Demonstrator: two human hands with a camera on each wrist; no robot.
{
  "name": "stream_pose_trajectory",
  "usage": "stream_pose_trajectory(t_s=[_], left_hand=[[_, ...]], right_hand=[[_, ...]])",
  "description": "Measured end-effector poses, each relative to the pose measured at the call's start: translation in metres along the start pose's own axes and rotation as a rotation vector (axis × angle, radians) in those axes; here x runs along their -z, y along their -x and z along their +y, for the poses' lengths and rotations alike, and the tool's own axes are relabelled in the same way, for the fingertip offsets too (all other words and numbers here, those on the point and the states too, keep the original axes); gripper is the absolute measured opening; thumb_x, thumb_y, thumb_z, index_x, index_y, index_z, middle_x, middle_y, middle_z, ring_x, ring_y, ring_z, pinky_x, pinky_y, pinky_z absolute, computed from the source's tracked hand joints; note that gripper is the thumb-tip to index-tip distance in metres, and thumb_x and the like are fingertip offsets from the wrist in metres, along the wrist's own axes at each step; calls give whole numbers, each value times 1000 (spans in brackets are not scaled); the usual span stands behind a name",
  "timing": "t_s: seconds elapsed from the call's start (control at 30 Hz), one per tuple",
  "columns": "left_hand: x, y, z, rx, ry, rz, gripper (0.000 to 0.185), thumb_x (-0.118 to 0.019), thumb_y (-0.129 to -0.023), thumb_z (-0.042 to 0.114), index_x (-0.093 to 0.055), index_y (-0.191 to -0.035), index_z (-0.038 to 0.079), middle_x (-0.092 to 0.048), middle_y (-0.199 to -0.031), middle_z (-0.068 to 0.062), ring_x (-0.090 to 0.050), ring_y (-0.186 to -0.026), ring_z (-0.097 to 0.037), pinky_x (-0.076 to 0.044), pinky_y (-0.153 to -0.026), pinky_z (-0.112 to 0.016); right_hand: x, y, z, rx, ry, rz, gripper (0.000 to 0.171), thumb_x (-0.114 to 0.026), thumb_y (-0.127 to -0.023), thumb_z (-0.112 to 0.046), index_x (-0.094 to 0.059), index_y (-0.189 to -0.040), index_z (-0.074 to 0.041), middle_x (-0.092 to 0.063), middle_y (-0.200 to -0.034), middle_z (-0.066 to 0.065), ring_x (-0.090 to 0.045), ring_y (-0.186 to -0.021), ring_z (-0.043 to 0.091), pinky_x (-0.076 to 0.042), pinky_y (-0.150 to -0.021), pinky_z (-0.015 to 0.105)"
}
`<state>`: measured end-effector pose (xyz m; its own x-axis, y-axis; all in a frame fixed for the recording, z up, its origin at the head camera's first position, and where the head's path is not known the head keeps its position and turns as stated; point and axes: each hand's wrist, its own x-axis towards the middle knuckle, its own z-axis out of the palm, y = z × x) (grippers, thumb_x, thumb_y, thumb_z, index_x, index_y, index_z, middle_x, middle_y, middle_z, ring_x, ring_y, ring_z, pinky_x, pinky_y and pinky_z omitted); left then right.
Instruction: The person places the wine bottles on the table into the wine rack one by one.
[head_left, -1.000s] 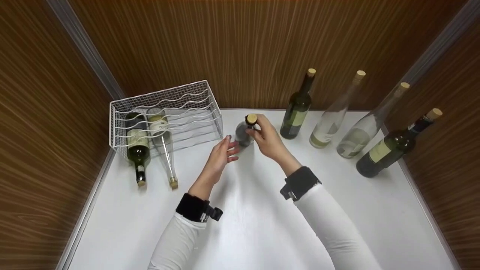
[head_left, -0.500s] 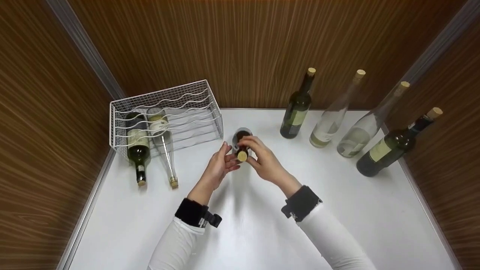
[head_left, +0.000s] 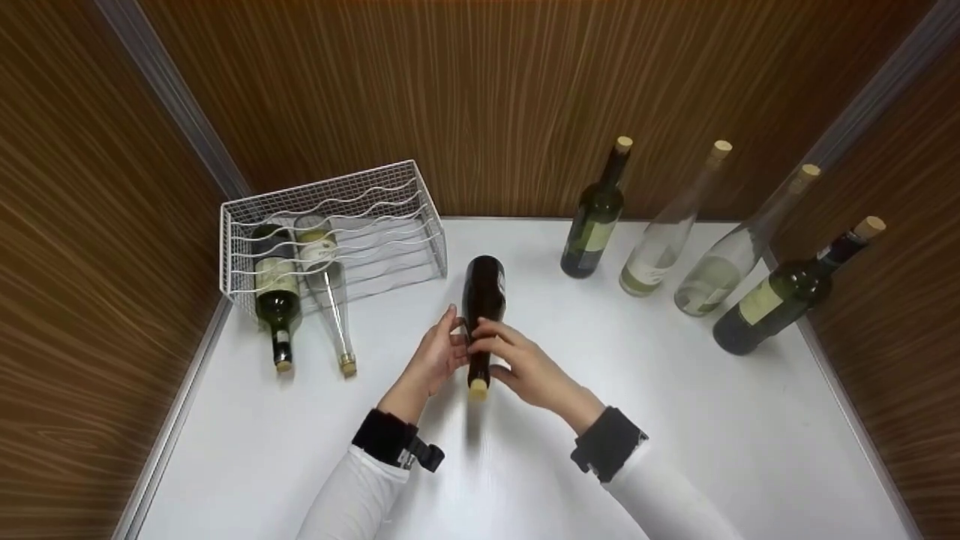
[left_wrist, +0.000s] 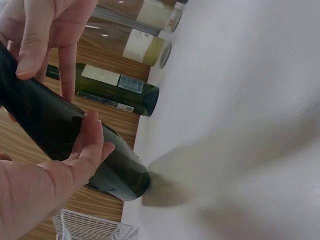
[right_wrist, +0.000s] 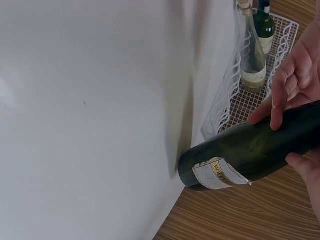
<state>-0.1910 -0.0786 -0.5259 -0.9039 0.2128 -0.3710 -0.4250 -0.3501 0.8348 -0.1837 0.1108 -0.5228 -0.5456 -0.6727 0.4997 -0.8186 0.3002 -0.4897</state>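
Between the hands a dark green wine bottle (head_left: 485, 291) with a cork leans well over, its neck toward me and its base at the far side. My right hand (head_left: 536, 375) holds the neck, fingers over the top and thumb on the right side. The left hand (head_left: 433, 361) supports the bottle from the left with fairly straight fingers reaching against its side; its thumb points away from me. A pale label (right_wrist: 220, 173) shows in the right wrist view. Whether the base touches the table cannot be told.
A white wire rack (head_left: 429, 199) stands at the back left. In it lie a green bottle (head_left: 276, 276) and a clear bottle (head_left: 324, 274), corks toward me. Several corked bottles, including a green one (head_left: 592, 225), stand at the right. Wood-grain walls (head_left: 480, 112) enclose the white table (head_left: 525, 480).
The bottle has gone from upright to strongly tilted, its neck swinging down toward me. My right hand has moved nearer with the neck. The left hand has come slightly nearer, against the bottle's side.
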Motion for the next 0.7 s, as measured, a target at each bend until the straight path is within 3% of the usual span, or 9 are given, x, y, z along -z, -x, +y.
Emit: stream_pose_trajectory(t_s=[0.17,0.33,0.47,0.7], left_hand=[[5,-3,-8,39,-47,30,67,-32,-106,47,-27,-150,-3,-68,-85,-9,-67,-73,-15,-54,-72,-29],[8,-8,-16,64,-53,18,59,-34,-106,43,-38,-141,-3,-66,-75,-8,-65,-68,-15,-53,-66,-28],[9,-10,-23,80,-60,3,54,-34,-106,43,-44,-129,-4,-67,-79,-9,-66,-70,-16,-53,-66,-30],[9,-12,-31,97,-106,35,55,-38,-105,45,-47,-123,-6,-65,-84,-9,-65,-70,-16,-54,-66,-29]], right_hand=[[-8,11,-1,31,7,-27,40,-74,-82,8,-65,-116,-9,-54,-131,10,-42,-135,32,-36,-109,40],[-13,18,0,68,-9,-82,40,-75,-81,9,-65,-115,-8,-53,-130,12,-42,-135,33,-35,-110,37],[-16,24,1,99,6,-132,40,-75,-80,10,-64,-114,-7,-53,-130,15,-42,-135,33,-35,-109,36],[-20,31,-1,86,37,-206,42,-71,-78,17,-65,-113,-6,-52,-133,15,-44,-133,30,-34,-110,34]])
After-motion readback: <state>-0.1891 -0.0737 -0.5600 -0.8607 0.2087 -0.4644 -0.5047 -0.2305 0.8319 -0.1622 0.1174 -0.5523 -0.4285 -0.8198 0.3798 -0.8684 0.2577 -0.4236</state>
